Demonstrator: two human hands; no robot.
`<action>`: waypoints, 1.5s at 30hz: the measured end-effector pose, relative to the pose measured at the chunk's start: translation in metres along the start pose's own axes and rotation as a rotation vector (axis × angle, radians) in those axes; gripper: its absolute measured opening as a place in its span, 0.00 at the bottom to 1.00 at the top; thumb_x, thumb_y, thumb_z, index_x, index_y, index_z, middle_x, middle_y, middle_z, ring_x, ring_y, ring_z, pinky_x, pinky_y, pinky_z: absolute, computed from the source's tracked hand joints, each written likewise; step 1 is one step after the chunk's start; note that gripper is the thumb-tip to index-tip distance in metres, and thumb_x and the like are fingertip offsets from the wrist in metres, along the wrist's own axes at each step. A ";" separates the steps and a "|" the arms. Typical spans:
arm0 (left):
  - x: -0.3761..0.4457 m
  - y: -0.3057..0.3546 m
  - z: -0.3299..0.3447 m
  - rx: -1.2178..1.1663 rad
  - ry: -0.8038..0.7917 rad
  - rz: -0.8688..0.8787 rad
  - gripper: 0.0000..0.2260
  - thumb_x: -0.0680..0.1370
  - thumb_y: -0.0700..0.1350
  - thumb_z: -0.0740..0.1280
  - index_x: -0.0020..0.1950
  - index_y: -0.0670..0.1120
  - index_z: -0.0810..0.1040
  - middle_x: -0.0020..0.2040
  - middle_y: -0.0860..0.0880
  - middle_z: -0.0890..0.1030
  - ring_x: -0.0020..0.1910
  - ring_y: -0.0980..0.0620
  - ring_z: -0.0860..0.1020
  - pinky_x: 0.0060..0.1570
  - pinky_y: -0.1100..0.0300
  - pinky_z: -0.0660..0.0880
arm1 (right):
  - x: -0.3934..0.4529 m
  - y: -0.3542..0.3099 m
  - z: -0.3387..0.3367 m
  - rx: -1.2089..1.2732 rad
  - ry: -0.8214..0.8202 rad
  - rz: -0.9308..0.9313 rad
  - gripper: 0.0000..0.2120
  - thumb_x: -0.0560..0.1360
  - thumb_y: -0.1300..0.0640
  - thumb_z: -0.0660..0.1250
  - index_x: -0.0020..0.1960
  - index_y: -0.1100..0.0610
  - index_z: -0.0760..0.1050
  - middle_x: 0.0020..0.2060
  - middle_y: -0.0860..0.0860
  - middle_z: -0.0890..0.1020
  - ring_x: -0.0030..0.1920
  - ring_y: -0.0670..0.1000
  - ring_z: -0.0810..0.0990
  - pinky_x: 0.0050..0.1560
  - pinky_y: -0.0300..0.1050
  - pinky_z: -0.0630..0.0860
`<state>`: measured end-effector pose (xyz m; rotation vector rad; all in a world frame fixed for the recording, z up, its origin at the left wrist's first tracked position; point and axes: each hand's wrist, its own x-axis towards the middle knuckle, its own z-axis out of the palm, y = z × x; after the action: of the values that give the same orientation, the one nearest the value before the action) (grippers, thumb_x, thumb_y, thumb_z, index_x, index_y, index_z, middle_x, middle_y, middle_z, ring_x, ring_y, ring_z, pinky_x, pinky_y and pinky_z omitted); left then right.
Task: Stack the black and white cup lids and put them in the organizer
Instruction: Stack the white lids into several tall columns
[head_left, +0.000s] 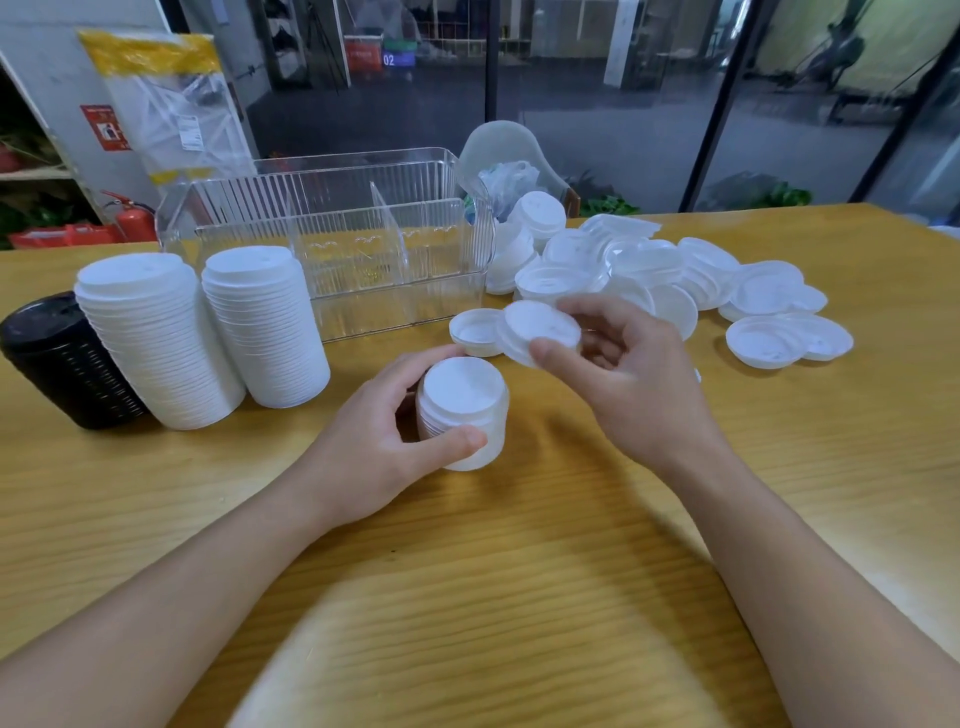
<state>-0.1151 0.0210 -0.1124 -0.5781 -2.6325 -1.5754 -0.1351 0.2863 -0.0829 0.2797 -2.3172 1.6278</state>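
Stacking is well on, but nothing is in the organizer (363, 260) yet.
Our left hand (374, 452) grips a short white stack (462, 410) mid-table; our right hand (613, 374) pinches one lid (540, 325). Three tall stacks (208, 332) wait near the left edge, and many loose lids (701, 280) lie toward the right edge.

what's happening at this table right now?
A person is stacking white cup lids. The left hand grips a short stack of white lids on the wooden table, while the right hand pinches a single white lid just above and beyond it. Two tall white stacks and a black stack stand at left. The clear organizer holds no lids yet; loose lids lie at right.
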 end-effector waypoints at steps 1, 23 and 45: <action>0.000 0.001 0.001 -0.005 -0.010 0.003 0.36 0.75 0.59 0.81 0.81 0.62 0.71 0.74 0.61 0.79 0.75 0.55 0.77 0.75 0.45 0.74 | -0.002 -0.003 0.002 0.083 -0.052 -0.021 0.18 0.76 0.52 0.81 0.64 0.52 0.83 0.56 0.47 0.88 0.57 0.49 0.87 0.64 0.54 0.83; -0.001 0.007 0.004 -0.037 -0.027 0.061 0.41 0.71 0.52 0.85 0.82 0.59 0.72 0.73 0.59 0.82 0.74 0.55 0.79 0.74 0.48 0.75 | -0.010 0.002 0.020 -0.052 -0.400 -0.108 0.24 0.76 0.50 0.81 0.71 0.47 0.81 0.64 0.42 0.86 0.69 0.46 0.82 0.72 0.53 0.76; 0.002 0.002 0.000 -0.016 0.086 -0.016 0.27 0.77 0.57 0.78 0.75 0.59 0.74 0.67 0.58 0.83 0.67 0.53 0.81 0.65 0.45 0.80 | 0.031 0.043 0.037 -0.495 -0.220 -0.200 0.07 0.79 0.59 0.76 0.56 0.52 0.85 0.48 0.44 0.80 0.47 0.43 0.79 0.51 0.42 0.77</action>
<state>-0.1162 0.0224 -0.1101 -0.4801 -2.5711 -1.5889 -0.1827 0.2667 -0.1216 0.5737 -2.6582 0.9300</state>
